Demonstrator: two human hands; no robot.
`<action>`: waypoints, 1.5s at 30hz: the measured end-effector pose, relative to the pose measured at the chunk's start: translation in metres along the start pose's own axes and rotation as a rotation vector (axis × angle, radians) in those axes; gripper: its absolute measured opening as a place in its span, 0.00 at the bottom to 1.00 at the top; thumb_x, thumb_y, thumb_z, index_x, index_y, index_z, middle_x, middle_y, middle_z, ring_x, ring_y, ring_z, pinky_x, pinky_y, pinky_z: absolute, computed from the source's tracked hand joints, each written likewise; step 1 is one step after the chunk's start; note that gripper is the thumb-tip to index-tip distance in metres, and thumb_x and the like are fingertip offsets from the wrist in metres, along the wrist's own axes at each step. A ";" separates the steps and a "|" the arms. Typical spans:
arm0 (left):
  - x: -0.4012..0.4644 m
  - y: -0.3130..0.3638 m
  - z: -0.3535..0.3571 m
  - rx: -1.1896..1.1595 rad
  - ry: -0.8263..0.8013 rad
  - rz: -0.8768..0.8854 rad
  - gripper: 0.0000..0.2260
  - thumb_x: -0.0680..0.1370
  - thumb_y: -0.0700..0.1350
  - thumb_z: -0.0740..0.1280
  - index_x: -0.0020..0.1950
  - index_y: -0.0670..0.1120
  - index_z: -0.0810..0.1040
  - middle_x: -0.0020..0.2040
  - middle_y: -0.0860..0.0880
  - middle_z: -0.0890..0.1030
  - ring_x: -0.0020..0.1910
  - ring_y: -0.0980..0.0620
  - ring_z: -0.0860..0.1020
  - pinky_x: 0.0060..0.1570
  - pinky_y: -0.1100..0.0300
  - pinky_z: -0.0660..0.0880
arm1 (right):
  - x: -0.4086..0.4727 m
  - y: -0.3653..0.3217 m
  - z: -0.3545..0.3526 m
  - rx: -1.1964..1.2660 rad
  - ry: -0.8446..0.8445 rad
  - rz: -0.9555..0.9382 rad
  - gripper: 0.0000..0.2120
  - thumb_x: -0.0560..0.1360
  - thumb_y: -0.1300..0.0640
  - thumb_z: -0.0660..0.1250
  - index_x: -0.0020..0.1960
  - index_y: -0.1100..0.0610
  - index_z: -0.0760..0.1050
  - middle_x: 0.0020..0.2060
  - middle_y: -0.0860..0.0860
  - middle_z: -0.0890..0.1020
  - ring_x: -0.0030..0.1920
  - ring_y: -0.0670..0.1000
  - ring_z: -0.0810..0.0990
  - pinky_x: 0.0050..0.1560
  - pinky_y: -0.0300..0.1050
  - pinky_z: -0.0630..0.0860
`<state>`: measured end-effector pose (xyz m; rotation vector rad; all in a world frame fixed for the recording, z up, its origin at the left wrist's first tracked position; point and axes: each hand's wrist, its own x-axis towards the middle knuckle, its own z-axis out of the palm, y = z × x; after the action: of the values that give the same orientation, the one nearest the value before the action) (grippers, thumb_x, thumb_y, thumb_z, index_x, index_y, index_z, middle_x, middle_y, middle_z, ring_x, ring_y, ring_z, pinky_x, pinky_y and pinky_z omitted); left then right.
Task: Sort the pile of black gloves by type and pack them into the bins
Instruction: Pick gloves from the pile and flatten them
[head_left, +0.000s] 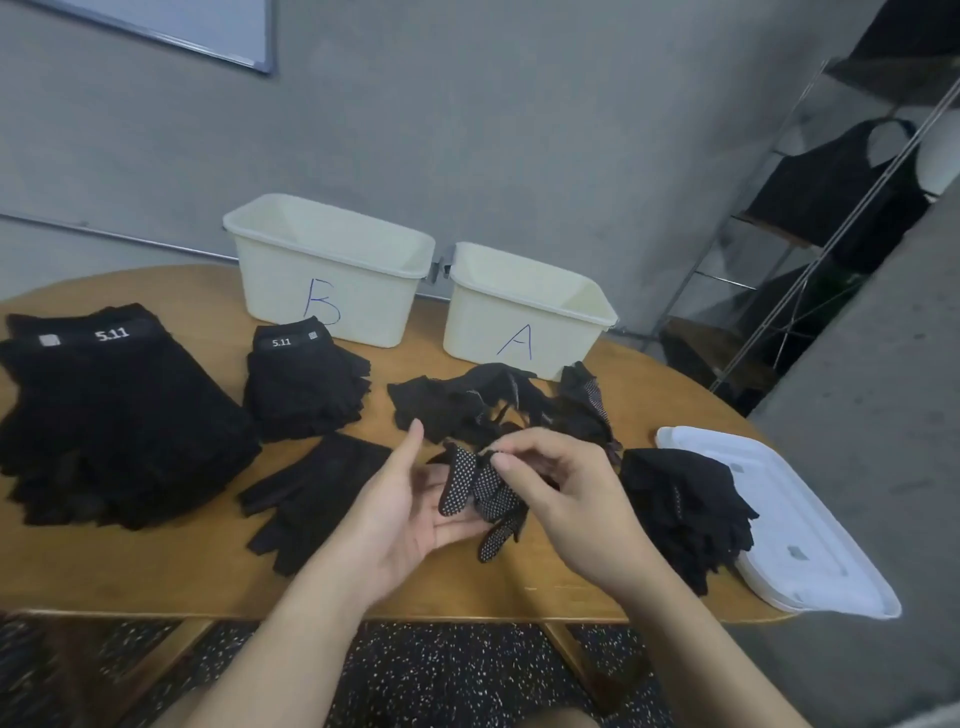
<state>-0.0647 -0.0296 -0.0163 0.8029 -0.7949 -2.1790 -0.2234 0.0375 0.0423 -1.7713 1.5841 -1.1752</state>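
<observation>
Step in hand: sorting, one black fabric glove with white grip dots (480, 491) being looked over above the round wooden table (156, 577)
Left hand (410, 499): flat, palm up, fingers straight, carrying the dotted glove
Right hand (550, 480): fingertips pinching the glove's upper edge
Unsorted pile (483, 400): loose black gloves just behind the hands
Sorted stacks: large "5.11" stack (114, 415) at left, smaller one (304, 382) before cream plastic bin B (332, 270); another dark stack (680, 509) at right, beside the white plastic lids (789, 525)
Bin A (524, 312): nothing seen inside either bin
Next move: likely calls for flattening the glove and laying it on the matching stack, probably the right one
</observation>
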 end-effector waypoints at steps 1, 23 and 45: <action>-0.001 0.002 -0.001 -0.026 0.021 0.003 0.29 0.84 0.63 0.58 0.66 0.38 0.78 0.58 0.36 0.84 0.57 0.38 0.84 0.58 0.42 0.81 | -0.004 0.003 0.003 -0.034 -0.036 -0.011 0.06 0.81 0.58 0.70 0.52 0.53 0.85 0.47 0.44 0.87 0.51 0.46 0.84 0.55 0.43 0.80; -0.033 0.017 -0.024 0.574 -0.079 0.369 0.10 0.82 0.49 0.67 0.46 0.46 0.84 0.44 0.46 0.85 0.46 0.50 0.82 0.51 0.50 0.77 | -0.024 0.014 0.008 0.489 -0.121 0.272 0.13 0.80 0.56 0.66 0.57 0.63 0.83 0.52 0.59 0.87 0.54 0.59 0.86 0.55 0.50 0.82; 0.000 -0.003 -0.036 1.844 -0.018 0.513 0.27 0.85 0.61 0.55 0.83 0.60 0.56 0.82 0.62 0.48 0.81 0.62 0.40 0.78 0.60 0.35 | 0.007 0.095 0.040 -0.501 0.158 0.124 0.05 0.77 0.54 0.73 0.52 0.52 0.81 0.50 0.43 0.74 0.50 0.42 0.75 0.54 0.35 0.72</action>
<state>-0.0400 -0.0389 -0.0415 1.0716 -2.6235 -0.4933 -0.2414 0.0034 -0.0540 -1.8689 2.1978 -0.9318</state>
